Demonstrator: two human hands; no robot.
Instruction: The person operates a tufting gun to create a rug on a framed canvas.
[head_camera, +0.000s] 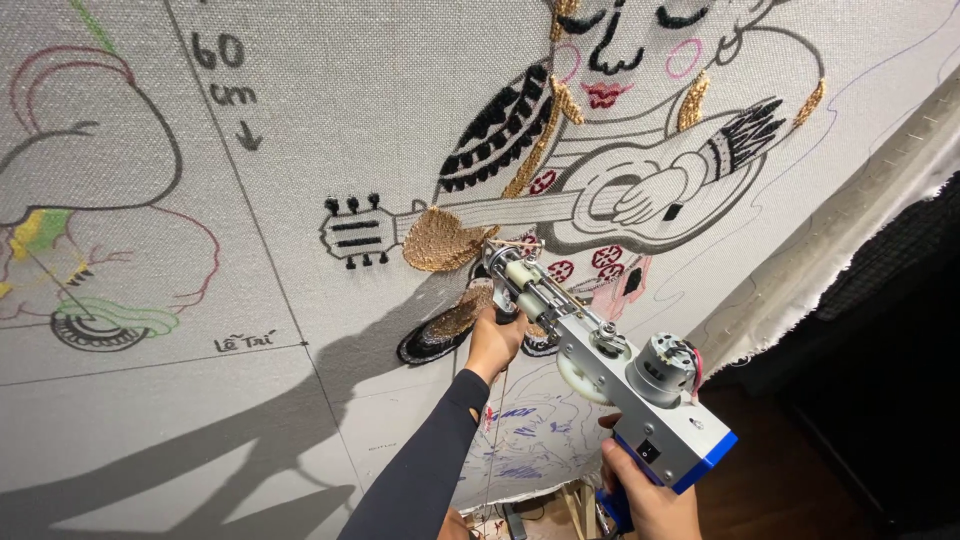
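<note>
At the far left of the stretched grey backing cloth (250, 300) sits a separate drawn figure with patches of yellow and green yarn (110, 318), well apart from the hands. Moving right, the left hand (495, 342), in a dark sleeve, has its fingers wrapped around the front handle of the tufting gun (600, 365), probably to steady the nose and press it into the cloth. The needle end touches the fabric just beside the tan tufted patch (440, 242) of the guitar-player design (620, 150). Further right and lower, the right hand (650, 495) closes its fingers on the blue rear grip, seemingly carrying the tool's weight and the trigger. No containers are in view. A frayed cloth edge (840, 250) runs along the right.
</note>
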